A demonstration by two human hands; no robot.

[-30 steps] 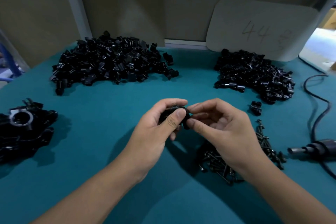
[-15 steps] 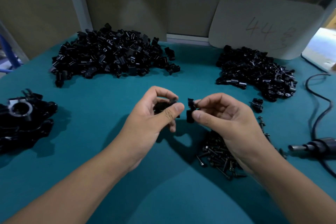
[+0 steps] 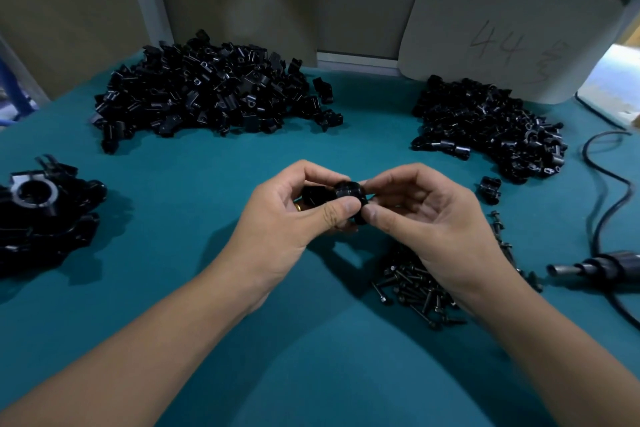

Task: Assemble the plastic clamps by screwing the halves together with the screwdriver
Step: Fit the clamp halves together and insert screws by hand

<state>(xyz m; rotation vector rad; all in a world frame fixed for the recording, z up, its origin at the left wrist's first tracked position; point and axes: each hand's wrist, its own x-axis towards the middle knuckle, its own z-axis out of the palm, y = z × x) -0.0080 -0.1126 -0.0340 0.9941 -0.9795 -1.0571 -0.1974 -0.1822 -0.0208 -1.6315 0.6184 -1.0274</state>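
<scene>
Above the middle of the teal table, my left hand (image 3: 287,218) grips a black clamp half (image 3: 313,196) with a brass insert showing. My right hand (image 3: 426,215) pinches a second black clamp half (image 3: 349,196) between thumb and fingers and holds it against the first. A heap of black screws (image 3: 412,288) lies on the table just under my right wrist. The electric screwdriver (image 3: 595,267) lies at the right edge with its tip pointing left, untouched.
A large pile of black clamp halves (image 3: 214,90) sits at the back left, and a smaller pile (image 3: 491,128) at the back right. Assembled clamps (image 3: 41,208) lie at the left edge. A loose clamp part (image 3: 490,187), a black cable (image 3: 609,180) and a white board (image 3: 509,35) are on the right.
Half a second ago the two halves were held apart with a gap between them. My hands have since come together and the halves now touch.
</scene>
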